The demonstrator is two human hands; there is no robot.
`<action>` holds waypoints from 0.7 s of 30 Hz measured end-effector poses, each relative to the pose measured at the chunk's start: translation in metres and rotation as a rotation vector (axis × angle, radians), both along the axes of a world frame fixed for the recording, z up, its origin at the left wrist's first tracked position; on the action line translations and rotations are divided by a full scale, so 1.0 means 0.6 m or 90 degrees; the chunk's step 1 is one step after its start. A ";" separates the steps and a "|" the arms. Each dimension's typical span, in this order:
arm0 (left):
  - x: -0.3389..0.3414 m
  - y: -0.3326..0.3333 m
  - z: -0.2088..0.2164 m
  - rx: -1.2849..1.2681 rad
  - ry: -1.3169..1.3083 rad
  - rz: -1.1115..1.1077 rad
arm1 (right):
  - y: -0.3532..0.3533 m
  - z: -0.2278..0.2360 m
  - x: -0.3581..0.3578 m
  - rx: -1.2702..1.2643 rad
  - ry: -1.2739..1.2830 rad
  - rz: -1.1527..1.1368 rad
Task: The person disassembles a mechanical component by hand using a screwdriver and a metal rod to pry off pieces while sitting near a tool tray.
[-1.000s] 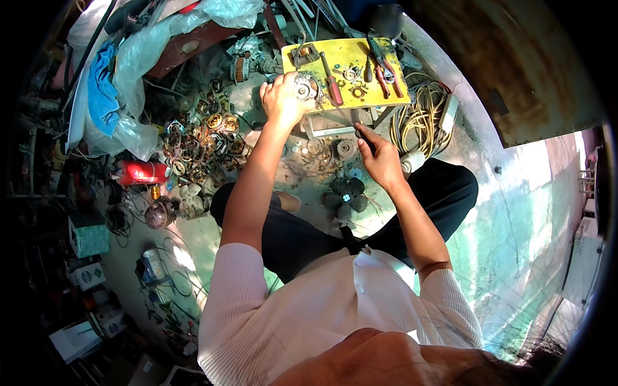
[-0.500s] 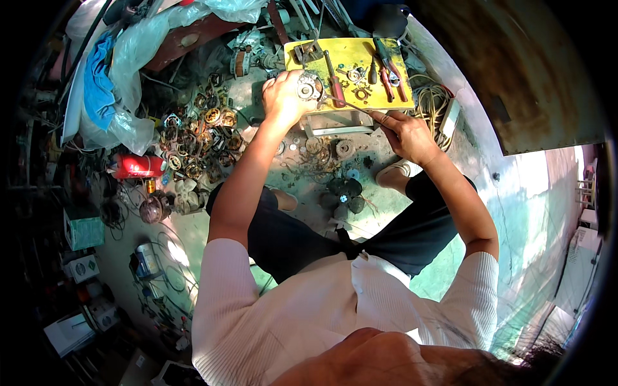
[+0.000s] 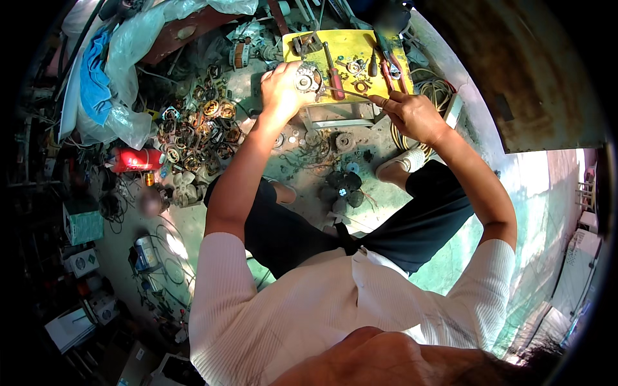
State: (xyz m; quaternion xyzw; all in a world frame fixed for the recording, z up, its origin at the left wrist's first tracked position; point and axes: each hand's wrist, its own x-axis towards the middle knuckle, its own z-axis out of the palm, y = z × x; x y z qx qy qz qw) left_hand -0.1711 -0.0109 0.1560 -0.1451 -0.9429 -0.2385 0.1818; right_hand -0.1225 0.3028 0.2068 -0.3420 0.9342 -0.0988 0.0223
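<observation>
My left hand [image 3: 280,90] is closed around the side of a round metal motor end cover [image 3: 306,80], near the left front of a small table with a yellow top [image 3: 351,40]. In my right hand [image 3: 415,118] is a slim metal rod-like tool [image 3: 351,93]. Its shaft slants left with the tip at the cover's right edge; my fingers hide its other end. Just beyond the shaft lies a red-handled screwdriver [image 3: 335,80]. Red-handled pliers [image 3: 389,67], a black-handled tool [image 3: 373,67] and small ring-shaped metal parts [image 3: 361,85] lie farther right on the tabletop.
A dark metal block [image 3: 308,44] sits at the table's far left. Heaped motor parts [image 3: 206,125] cover the floor on the left, near a red bottle-like container [image 3: 137,159]. A black fan [image 3: 342,191] lies between my feet. Coiled cable [image 3: 432,90] rests right of the table.
My right hand has shifted slightly right and up, and the tool's shaft lies flatter than before. My left hand keeps its grip on the cover, which appears slightly higher in the picture.
</observation>
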 end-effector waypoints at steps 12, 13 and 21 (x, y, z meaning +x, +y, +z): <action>0.000 0.012 0.002 -0.049 -0.036 0.046 | -0.013 -0.072 0.048 -0.758 -0.893 -0.401; 0.004 0.011 0.005 -0.063 -0.026 0.055 | -0.028 -0.066 0.067 -0.677 -0.752 -0.408; 0.008 0.011 0.001 -0.069 -0.027 0.080 | -0.061 -0.090 0.134 -0.535 -0.312 -0.350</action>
